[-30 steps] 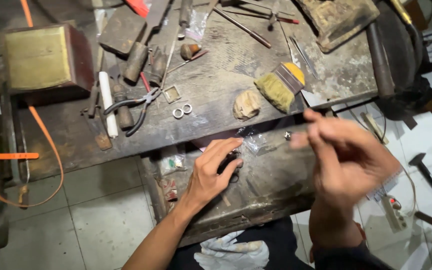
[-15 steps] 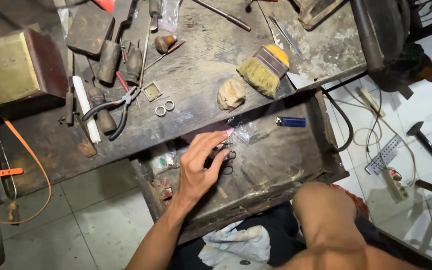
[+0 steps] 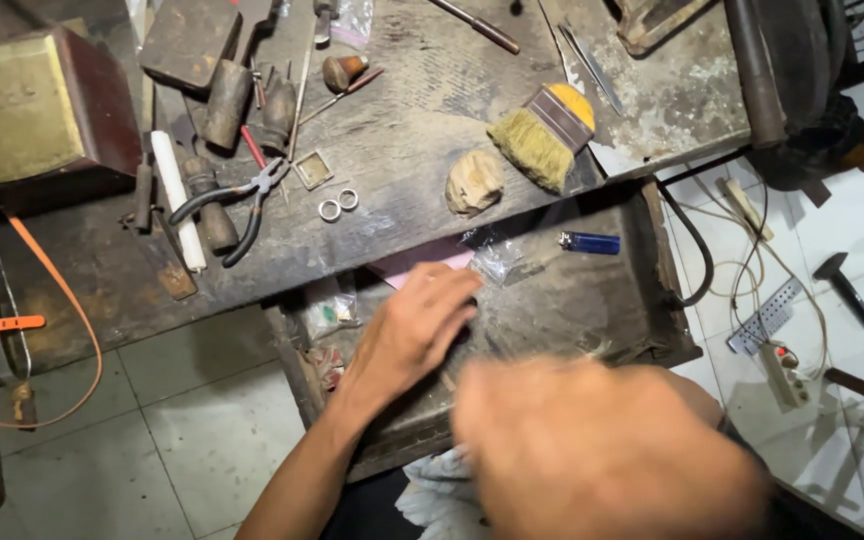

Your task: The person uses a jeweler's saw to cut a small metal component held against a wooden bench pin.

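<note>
Drawer [image 3: 642, 300], left hand [image 3: 417, 330] inside, lighter [image 3: 590, 243]

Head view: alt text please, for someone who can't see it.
A left hand reaches into an open drawer under a cluttered workbench; a blurred shape hides the right hand. A blue lighter lies in the drawer; brush, pliers and two rings lie on top.

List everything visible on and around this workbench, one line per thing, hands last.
paintbrush: 1, yellow handle with tan bristles, bench top right of centre
rings: 2, silver, bench middle
pliers: 1, black handles, bench left of the rings
white rod: 1, white, bench left
lighter: 1, blue, in the open drawer
drawer: 1, dark wood, pulled out below the bench
metal block: 1, brassy, far left
hammer: 1, black, floor right
left hand: palm down in the drawer
right hand: blurred, low in the foreground
</note>
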